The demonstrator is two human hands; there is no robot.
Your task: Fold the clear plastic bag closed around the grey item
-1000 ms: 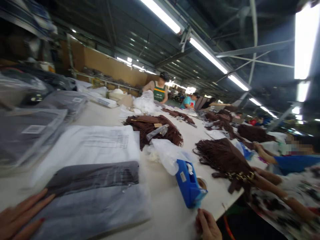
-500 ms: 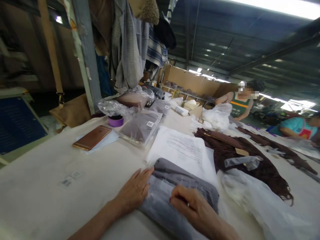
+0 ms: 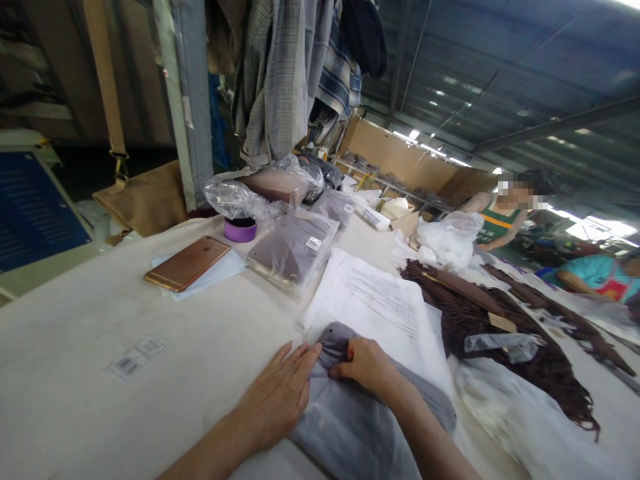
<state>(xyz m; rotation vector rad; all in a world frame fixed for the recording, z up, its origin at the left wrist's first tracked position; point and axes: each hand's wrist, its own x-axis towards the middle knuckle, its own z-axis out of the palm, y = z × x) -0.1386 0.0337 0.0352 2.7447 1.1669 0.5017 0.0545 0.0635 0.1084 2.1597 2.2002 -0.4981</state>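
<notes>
A grey garment in a clear plastic bag (image 3: 350,427) lies at the table's near edge. My left hand (image 3: 277,400) rests flat on the bag's left side, fingers together. My right hand (image 3: 367,363) pinches the bag's far flap near its top corner. A stack of white printed plastic bags (image 3: 380,303) lies just beyond. Further right a brown fringed garment (image 3: 495,320) is spread out, with a small tag on it.
A rose-gold phone (image 3: 187,263) lies on white paper at left, a purple tape roll (image 3: 241,229) behind it. Bagged grey garments (image 3: 295,247) are stacked beyond. Barcode stickers (image 3: 136,355) lie near left. Clothes hang above. Other people work at the far right.
The view swung left from the long table, then settled. My right hand slid from the bag's middle to its far flap and closed on it; my left hand stayed on the bag.
</notes>
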